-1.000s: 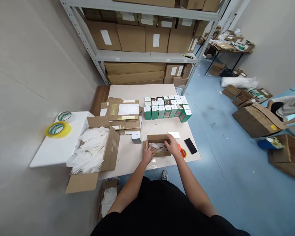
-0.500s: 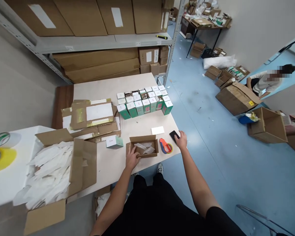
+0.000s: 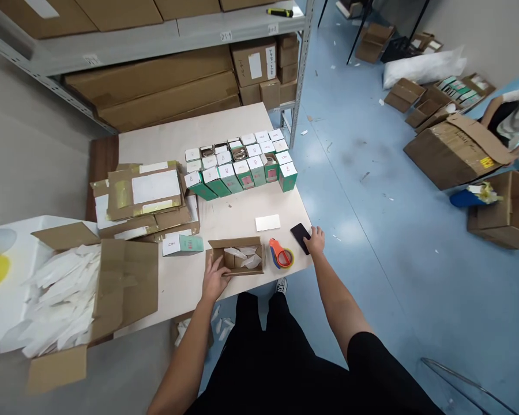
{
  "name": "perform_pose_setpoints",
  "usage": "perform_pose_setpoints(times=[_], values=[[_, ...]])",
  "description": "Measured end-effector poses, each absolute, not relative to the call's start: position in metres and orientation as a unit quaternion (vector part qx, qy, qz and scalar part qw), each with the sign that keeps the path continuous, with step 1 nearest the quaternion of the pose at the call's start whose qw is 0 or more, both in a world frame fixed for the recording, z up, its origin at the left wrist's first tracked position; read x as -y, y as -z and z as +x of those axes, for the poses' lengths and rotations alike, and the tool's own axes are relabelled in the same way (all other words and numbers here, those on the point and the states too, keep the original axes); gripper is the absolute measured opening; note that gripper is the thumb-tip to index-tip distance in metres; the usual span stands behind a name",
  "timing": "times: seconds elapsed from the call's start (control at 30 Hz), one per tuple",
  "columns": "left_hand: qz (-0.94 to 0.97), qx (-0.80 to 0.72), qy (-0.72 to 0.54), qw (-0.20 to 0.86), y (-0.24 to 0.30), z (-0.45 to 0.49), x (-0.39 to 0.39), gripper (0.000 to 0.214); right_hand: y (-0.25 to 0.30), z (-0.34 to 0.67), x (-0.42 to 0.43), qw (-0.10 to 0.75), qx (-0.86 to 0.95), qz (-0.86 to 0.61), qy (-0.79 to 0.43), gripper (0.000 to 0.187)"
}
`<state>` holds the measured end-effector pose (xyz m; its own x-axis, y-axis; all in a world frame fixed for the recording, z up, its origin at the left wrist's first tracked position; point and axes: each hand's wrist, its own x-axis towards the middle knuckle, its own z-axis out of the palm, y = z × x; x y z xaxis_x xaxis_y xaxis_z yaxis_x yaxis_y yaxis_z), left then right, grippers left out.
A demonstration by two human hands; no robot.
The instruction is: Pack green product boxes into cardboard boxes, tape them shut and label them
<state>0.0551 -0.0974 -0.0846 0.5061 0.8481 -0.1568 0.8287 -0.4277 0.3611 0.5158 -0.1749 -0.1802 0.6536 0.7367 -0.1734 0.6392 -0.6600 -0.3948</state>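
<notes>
Small open brown cardboard box (image 3: 236, 256) w/ white paper bits (image 3: 242, 257) inside sits at near edge of the pale table (image 3: 225, 132); left hand (image 3: 214, 279) lies flat, fingers spread, on its L corner, prob. steadying it. Right hand (image 3: 315, 241) touches flat black phone (image 3: 300, 235) at table's R edge; grip can't tell. Orange tape dispenser (image 3: 280, 255) btwn them.

Black phone (image 3: 300, 237), orange tape dispenser (image 3: 279, 254), green boxes (image 3: 242, 173).
</notes>
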Motion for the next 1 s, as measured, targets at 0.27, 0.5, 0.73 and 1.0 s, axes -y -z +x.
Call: perform_pose_setpoints(times=[0.27,0.5,0.73,1.0], values=[[0.841,-0.501,-0.018,0.204,0.083,0.057,0.094,0.008,0.186,0.499,0.193,0.190,0.377,-0.890,-0.171,0.073],[0.840,-0.503,-0.028,0.204,0.080,0.058,0.098,0.006,0.176,0.483,0.190,0.117,0.392,-0.891,-0.195,0.081],[0.827,-0.520,-0.035,0.212,0.078,0.058,0.101,0.004,0.168,0.480,0.136,0.168,0.373,-0.889,-0.206,0.074],[0.788,-0.568,-0.038,0.235,0.079,0.066,0.105,0.012,0.076,0.414,0.104,0.416,0.418,-0.790,-0.171,0.069]])
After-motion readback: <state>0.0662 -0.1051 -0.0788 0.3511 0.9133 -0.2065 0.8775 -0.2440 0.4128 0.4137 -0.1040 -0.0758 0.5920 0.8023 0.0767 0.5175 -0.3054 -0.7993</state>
